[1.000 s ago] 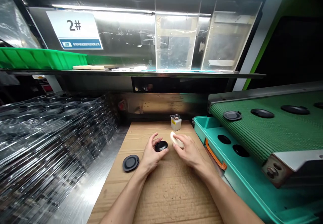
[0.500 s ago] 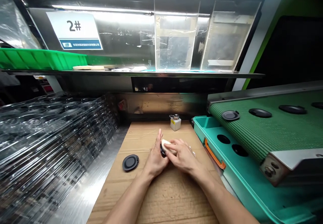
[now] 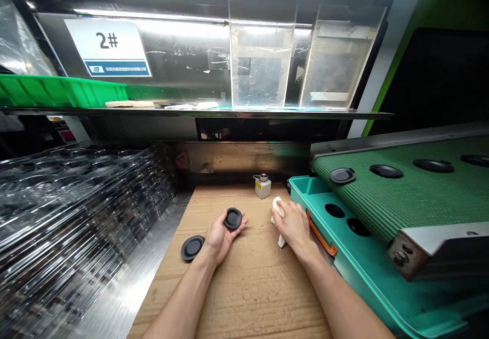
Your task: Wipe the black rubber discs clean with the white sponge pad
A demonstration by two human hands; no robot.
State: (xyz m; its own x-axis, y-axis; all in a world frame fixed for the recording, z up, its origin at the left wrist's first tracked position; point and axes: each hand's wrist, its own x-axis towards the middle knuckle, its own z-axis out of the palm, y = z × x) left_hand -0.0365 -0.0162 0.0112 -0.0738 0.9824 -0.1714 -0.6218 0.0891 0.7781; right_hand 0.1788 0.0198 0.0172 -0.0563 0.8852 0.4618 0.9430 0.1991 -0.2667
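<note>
From the head view, I see the left hand (image 3: 220,238) turned palm up over the cardboard (image 3: 237,298), its fingers and thumb closed around a round black part (image 3: 233,218) whose ringed face shows. The right hand (image 3: 295,226) stands well apart from it, palm down, fingers clamped on a cream pad (image 3: 278,206), with a white cloth (image 3: 281,241) hanging out beneath them. A second black part (image 3: 193,248) lies flat on the cardboard, just beside the left wrist. Beyond the hands, near the far edge, a small squarish bottle (image 3: 263,187) stands upright with a yellow label. Over to the right, a green conveyor belt (image 3: 382,196) bears four more round black parts in a row; under its end sits a teal bin (image 3: 376,267) with two black parts inside and an orange handle (image 3: 321,234) on its near side. To the left, clear plastic trays (image 3: 84,216) are stacked up, and a shelf (image 3: 248,114) above carries a bright green tray (image 3: 61,92) and two clear upright boxes (image 3: 263,69)
</note>
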